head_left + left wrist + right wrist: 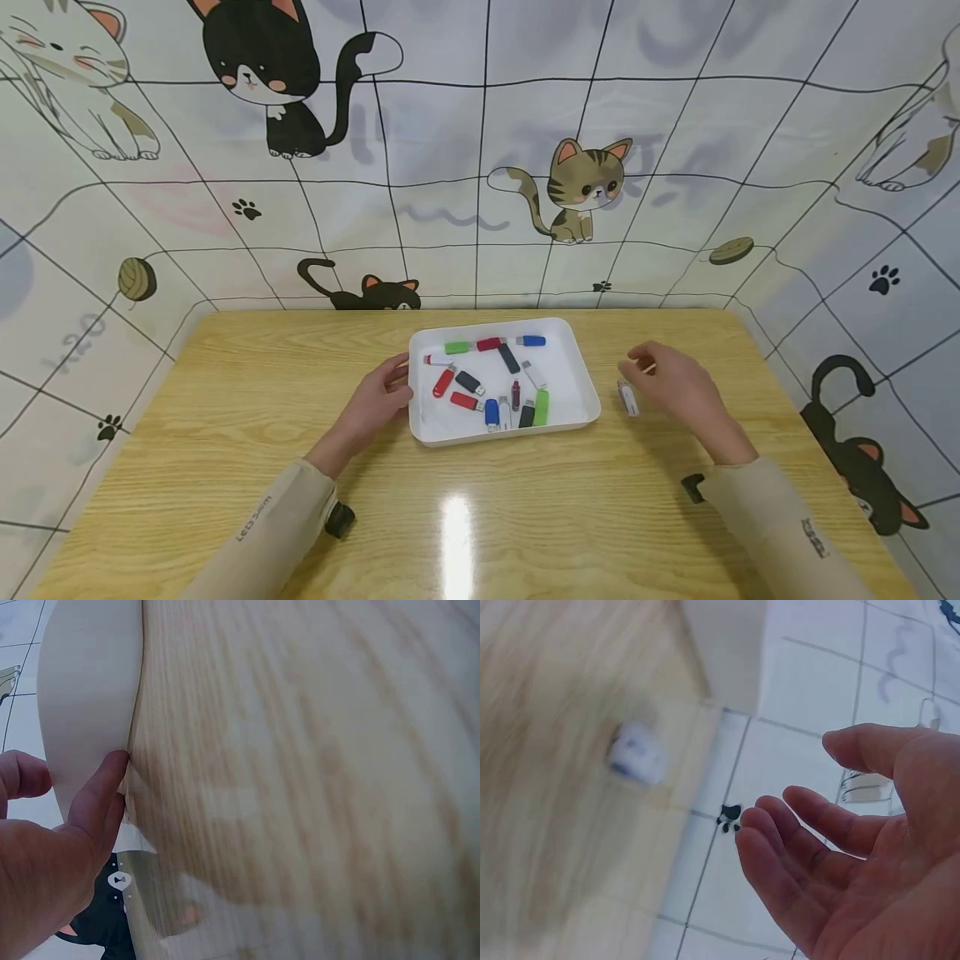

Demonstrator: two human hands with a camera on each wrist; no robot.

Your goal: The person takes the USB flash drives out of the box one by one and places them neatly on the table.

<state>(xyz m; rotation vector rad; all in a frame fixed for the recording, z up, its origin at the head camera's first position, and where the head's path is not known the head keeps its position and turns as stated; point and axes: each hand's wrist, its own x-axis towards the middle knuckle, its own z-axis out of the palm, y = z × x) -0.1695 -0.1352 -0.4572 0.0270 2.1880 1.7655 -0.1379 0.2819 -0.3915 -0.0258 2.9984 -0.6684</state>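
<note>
A white tray (585, 410) on the table holds several USB flash drives, among them a blue one (531, 341), a green one (542, 408) and a red one (443, 382). My left hand (377, 397) holds the tray at its left side. In the left wrist view, fingertips (116, 766) lie against the lower edge of the tray's outer wall (90, 682), and another digit reaches the rim. Right of the tray, a white USB flash drive (628, 399) lies on the table beneath my right hand (675, 386). Loosely curved, that hand has nothing between thumb and fingers.
The wooden table (247, 400) ends at a back wall (450, 208) printed with cats and grid lines. Side walls of the same print stand left and right. A glare spot shines on the table's front part.
</note>
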